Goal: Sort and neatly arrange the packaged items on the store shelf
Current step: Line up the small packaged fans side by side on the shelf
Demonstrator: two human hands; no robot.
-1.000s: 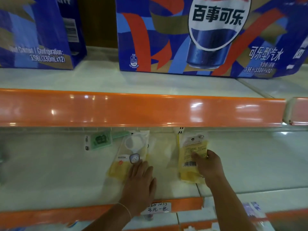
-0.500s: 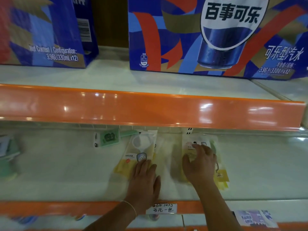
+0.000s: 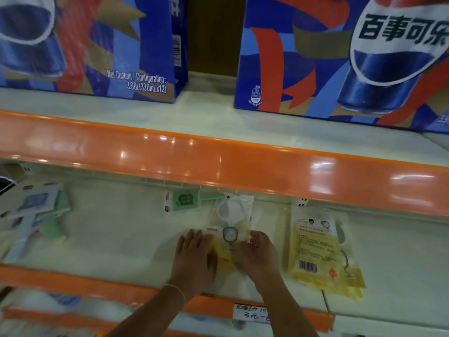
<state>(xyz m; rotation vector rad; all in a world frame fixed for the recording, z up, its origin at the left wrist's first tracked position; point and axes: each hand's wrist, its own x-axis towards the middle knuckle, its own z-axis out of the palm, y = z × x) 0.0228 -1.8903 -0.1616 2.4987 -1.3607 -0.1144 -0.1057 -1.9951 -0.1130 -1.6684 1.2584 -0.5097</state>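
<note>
A yellow packet with a white ring inside (image 3: 232, 227) lies flat on the white middle shelf (image 3: 126, 229). My left hand (image 3: 195, 259) rests flat on its lower left part, fingers straight. My right hand (image 3: 258, 256) lies on its lower right edge with the fingers curled at the packet's side. A small stack of yellow packets (image 3: 318, 249), barcode side up, lies apart to the right. A green packet (image 3: 183, 201) sits farther back, by the shelf's rear.
Light blue and green packets (image 3: 36, 215) lie at the shelf's left end. An orange shelf lip (image 3: 243, 164) overhangs the back. Two large blue cola cartons (image 3: 340, 57) stand on the shelf above. A handwritten price tag (image 3: 251, 312) is on the front rail.
My right hand left the barcode packets, which now lie flat on the right, and moved left onto the ring packet. My left hand stayed on it. The view shifted left.
</note>
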